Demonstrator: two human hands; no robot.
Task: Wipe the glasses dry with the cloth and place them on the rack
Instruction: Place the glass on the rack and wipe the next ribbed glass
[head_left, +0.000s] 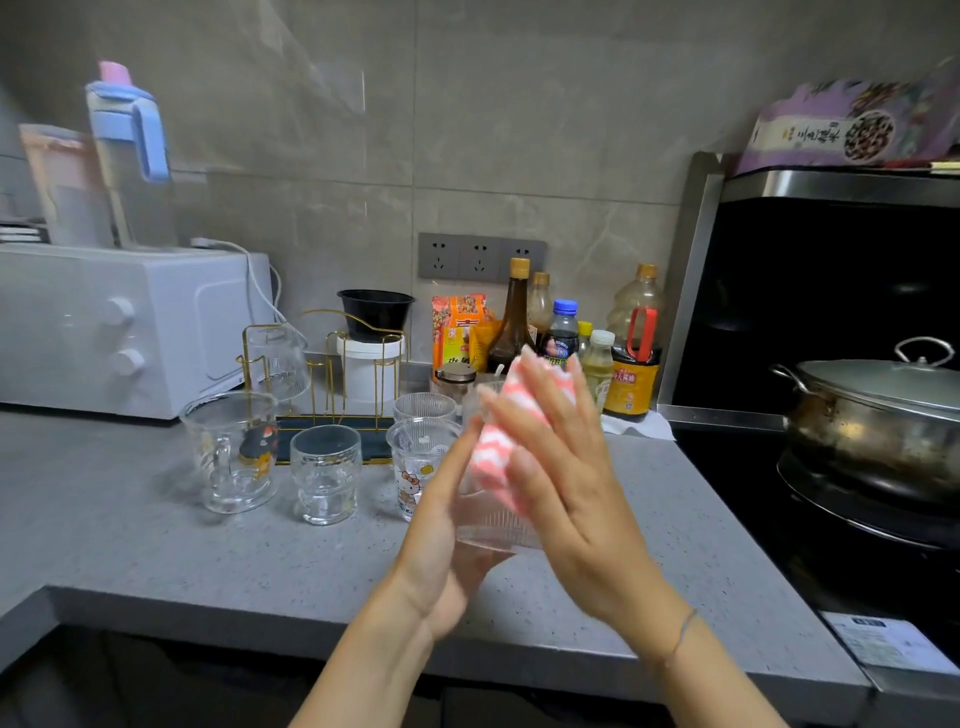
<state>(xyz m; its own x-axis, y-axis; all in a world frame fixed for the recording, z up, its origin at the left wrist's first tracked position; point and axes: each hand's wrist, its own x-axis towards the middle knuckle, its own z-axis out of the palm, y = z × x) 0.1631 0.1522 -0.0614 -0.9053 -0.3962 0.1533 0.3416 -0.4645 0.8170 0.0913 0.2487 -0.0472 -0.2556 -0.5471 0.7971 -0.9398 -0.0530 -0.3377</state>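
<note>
A ribbed clear glass (493, 525) is held above the counter between both hands. My left hand (441, 540) cups it from the left and below. My right hand (561, 478) presses a pink-and-white striped cloth (498, 457) against the glass with straight fingers. Both hands are blurred. A gold wire rack (332, 364) stands at the back with one glass (278, 358) upside down on it. Several more glasses stand on the counter: a handled mug (231, 452), a stepped tumbler (324, 473), a cartoon-printed glass (415, 467) and a ribbed glass (423, 408).
A white microwave (124, 327) sits at the left with jugs on top. Sauce and oil bottles (631, 364) line the wall. A black bowl (375, 312) rests on a white tub behind the rack. At the right a lidded steel pot (872, 415) sits on the black stove. The grey counter (208, 561) edge runs close to me.
</note>
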